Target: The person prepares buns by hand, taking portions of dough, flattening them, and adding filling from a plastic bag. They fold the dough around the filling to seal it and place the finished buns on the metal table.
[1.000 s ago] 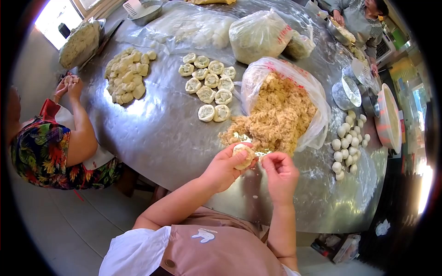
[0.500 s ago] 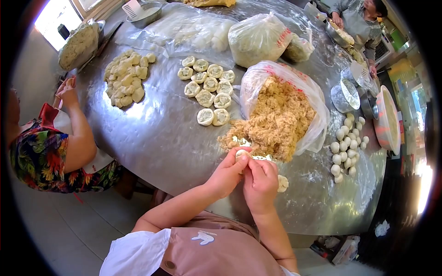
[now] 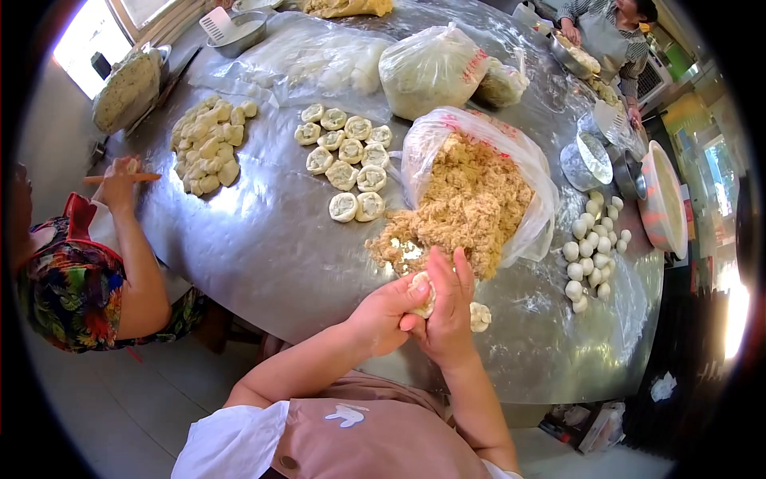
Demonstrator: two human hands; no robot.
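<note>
My left hand (image 3: 388,314) grips a small round of pale dough (image 3: 425,297), its fingers partly hidden behind it. Against the dough's right side rests my right hand (image 3: 448,315), fingers stretched out and thumb pointing left. Just beyond my hands, a heap of brown, shredded-looking filling (image 3: 471,191) spills from an open plastic bag (image 3: 542,207). Beside my right hand a small flattened dough piece (image 3: 479,317) lies on the metal table (image 3: 279,263).
Several filled dough rounds (image 3: 342,176) sit left of the filling. Farther left is a dough-lump pile (image 3: 209,148); several white dough balls (image 3: 586,267) lie at right. One person (image 3: 76,271) holds a rolling pin (image 3: 128,177); another person (image 3: 606,36) works across the table.
My right hand has gone from pinching to stretched fingers against the dough, and more of the dough shows. The rolling pin now shows in the left person's hand.
</note>
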